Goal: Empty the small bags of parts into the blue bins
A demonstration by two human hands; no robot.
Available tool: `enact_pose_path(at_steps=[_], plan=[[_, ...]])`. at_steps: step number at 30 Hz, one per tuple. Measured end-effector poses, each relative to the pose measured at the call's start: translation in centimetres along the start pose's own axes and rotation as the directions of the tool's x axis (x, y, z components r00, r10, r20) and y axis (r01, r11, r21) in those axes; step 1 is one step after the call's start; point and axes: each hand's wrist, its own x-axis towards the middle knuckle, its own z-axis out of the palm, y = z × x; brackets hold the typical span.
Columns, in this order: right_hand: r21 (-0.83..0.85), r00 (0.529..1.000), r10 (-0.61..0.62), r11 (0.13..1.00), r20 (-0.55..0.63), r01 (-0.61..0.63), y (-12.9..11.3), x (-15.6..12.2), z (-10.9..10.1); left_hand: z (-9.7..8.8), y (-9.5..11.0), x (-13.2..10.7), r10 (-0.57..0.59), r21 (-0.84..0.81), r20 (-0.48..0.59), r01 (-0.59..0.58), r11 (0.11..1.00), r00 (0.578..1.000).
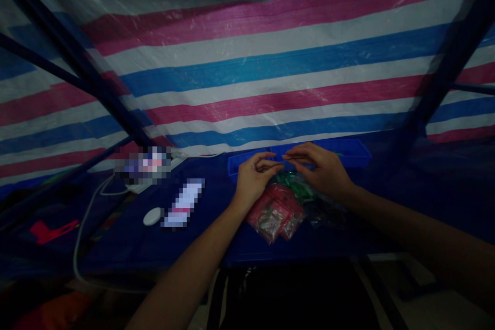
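My left hand (pixel 255 172) and my right hand (pixel 319 167) meet above a dark blue table, fingertips pinched close together near the middle. What they pinch is too small and dark to name. Below them lies a heap of small plastic bags, red ones (pixel 274 214) in front and green ones (pixel 299 185) behind. A long blue tray (pixel 348 152) stands just beyond my hands.
A striped pink, white and blue tarp (pixel 270 62) hangs behind the table. At left lie a white round object (pixel 153 216), a white cable (pixel 83 227) and a red shape (pixel 50 231). Dark poles cross at left (pixel 77 62) and right (pixel 452 62).
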Motion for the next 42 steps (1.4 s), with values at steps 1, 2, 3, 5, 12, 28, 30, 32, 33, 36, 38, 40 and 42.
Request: enact_pose_path(at_steps=[1,2,3,5,12,28,30,32,33,36,38,40,42], plan=[[0.012,1.0,0.007,1.0,0.006,-0.007,0.1,0.0,0.0,0.0,0.0,0.0,0.0,0.003,-0.002,0.0,1.0,1.0],[0.022,1.0,0.017,1.0,0.01,-0.017,0.2,-0.1,0.0,0.0,0.0,0.0,0.0,0.013,-0.003,0.0,1.0,1.0],[0.027,1.0,0.027,0.999,0.013,-0.027,0.3,-0.1,0.1,0.0,0.0,0.1,0.002,0.028,-0.001,-0.002,1.0,1.0],[0.022,0.999,0.032,0.999,0.016,-0.033,0.5,-0.1,0.2,-0.1,0.0,0.1,0.012,0.07,0.009,-0.013,0.997,1.0],[0.014,0.999,0.048,0.999,0.026,-0.048,0.8,-0.1,0.2,-0.3,0.1,0.0,0.028,0.163,0.038,-0.034,0.986,0.999],[0.373,0.892,0.34,0.818,0.299,-0.437,2.7,-0.2,0.3,-0.3,0.1,-0.4,0.062,0.234,-0.009,-0.059,0.97,0.998],[0.358,0.89,0.319,0.83,0.326,-0.429,2.7,-0.2,0.3,-0.2,0.2,-0.4,0.054,0.235,-0.005,-0.051,0.971,0.999],[0.328,0.891,0.323,0.844,0.318,-0.423,2.7,-0.1,0.1,-0.2,0.2,-0.4,0.047,0.233,-0.001,-0.045,0.971,0.999],[0.309,0.894,0.323,0.855,0.312,-0.417,2.7,0.0,0.1,-0.1,0.3,-0.4,0.047,0.225,0.005,-0.047,0.973,0.999],[0.274,0.911,0.301,0.885,0.283,-0.377,2.8,0.0,-0.1,-0.1,0.4,-0.3,0.058,0.223,0.071,-0.073,0.972,0.996],[0.245,0.926,0.273,0.909,0.261,-0.337,2.8,-0.1,-0.2,-0.2,0.6,-0.2,0.068,0.258,0.134,-0.101,0.961,0.989],[0.198,0.937,0.256,0.932,0.236,-0.305,2.5,-0.1,-0.3,-0.3,0.7,-0.2,0.062,0.301,0.169,-0.111,0.947,0.984],[0.142,0.945,0.256,0.947,0.204,-0.288,2.3,-0.1,-0.4,-0.5,0.7,-0.1,0.051,0.318,0.173,-0.105,0.942,0.984]])
